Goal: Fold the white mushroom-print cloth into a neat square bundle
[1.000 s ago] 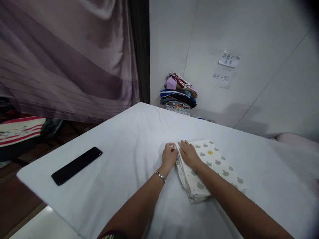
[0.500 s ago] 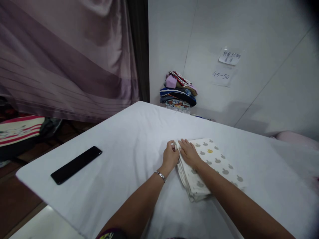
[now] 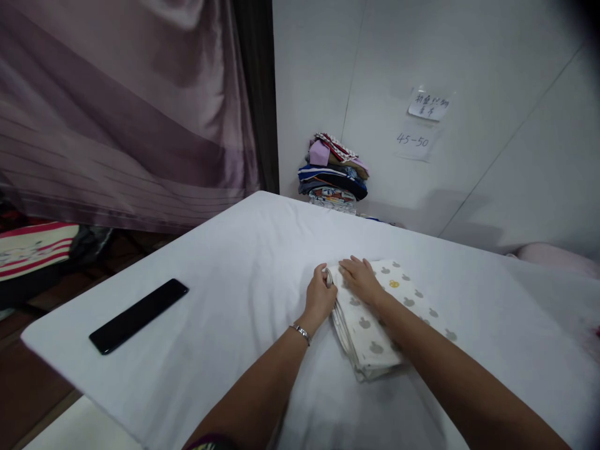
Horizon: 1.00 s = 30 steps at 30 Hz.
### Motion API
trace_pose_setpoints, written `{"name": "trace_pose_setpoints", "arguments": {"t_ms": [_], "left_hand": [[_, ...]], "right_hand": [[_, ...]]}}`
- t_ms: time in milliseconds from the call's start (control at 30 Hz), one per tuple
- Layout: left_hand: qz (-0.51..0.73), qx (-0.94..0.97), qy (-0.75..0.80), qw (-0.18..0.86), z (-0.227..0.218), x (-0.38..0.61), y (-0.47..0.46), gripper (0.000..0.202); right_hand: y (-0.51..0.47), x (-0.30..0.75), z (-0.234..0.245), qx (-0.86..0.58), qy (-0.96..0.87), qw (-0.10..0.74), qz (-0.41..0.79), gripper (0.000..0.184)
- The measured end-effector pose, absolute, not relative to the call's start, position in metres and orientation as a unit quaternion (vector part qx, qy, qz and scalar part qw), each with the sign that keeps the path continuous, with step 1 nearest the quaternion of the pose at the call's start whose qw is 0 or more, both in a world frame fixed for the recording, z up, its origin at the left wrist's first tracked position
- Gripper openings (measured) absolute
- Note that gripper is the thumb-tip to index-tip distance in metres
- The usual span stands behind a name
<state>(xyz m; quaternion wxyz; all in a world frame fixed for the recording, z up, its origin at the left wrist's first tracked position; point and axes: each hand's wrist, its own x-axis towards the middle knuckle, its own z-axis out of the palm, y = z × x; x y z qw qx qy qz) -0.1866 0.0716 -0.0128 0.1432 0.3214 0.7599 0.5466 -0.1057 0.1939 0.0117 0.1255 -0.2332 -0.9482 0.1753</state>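
Pale wall [image 3: 323, 69] and a mauve curtain [image 3: 140, 119] back the white-covered worktop [image 3: 220, 287], with a stack of fabrics [image 3: 334, 178] by its far edge. Apple-printed folded cloth [image 3: 363, 337] lies right of the worktop's middle. Of the two hands, the left hand [image 3: 321, 295] curls almost closed around its left-hand folds; the right hand [image 3: 360, 280] rests flat on top, fingers extended, gripping nothing. Well apart, at left, lies a black phone [image 3: 139, 317].

Right hand [image 3: 360, 280] shifted slightly rightward over folded cloth [image 3: 368, 334].
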Motion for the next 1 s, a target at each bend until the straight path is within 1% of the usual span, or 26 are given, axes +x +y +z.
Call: {"name": "trace_pose_setpoints", "arguments": {"t_ms": [133,267,400,567,700,833,1000], "left_hand": [[0.548,0.333,0.757,0.128,-0.014,-0.183,0.072,0.064],[0.552,0.346,0.752,0.098,-0.016,-0.180,0.069,0.064],[0.551,0.357,0.751,0.077,-0.017,-0.180,0.067,0.059],[0.610,0.284,0.722,0.160,-0.019,-0.186,0.071,0.057],[0.634,0.241,0.706,0.204,-0.017,-0.190,0.072,0.057],[0.630,0.224,0.715,0.203,-0.012,-0.192,0.072,0.056],[0.617,0.229,0.725,0.204,-0.015,-0.196,0.071,0.057]], "right_hand": [[0.204,-0.112,0.014,-0.236,-0.943,0.121,0.203,0.025],[0.204,-0.118,0.013,-0.270,-0.926,0.159,0.210,0.020],[0.201,-0.119,0.010,-0.283,-0.921,0.173,0.205,0.023],[0.198,-0.115,0.000,-0.237,-0.934,0.178,0.200,0.027],[0.192,-0.114,-0.004,-0.217,-0.949,0.184,0.133,0.035],[0.181,-0.111,-0.001,-0.175,-0.969,0.146,0.098,0.041],[0.161,-0.096,0.004,-0.173,-0.974,0.093,0.111,0.046]]}}
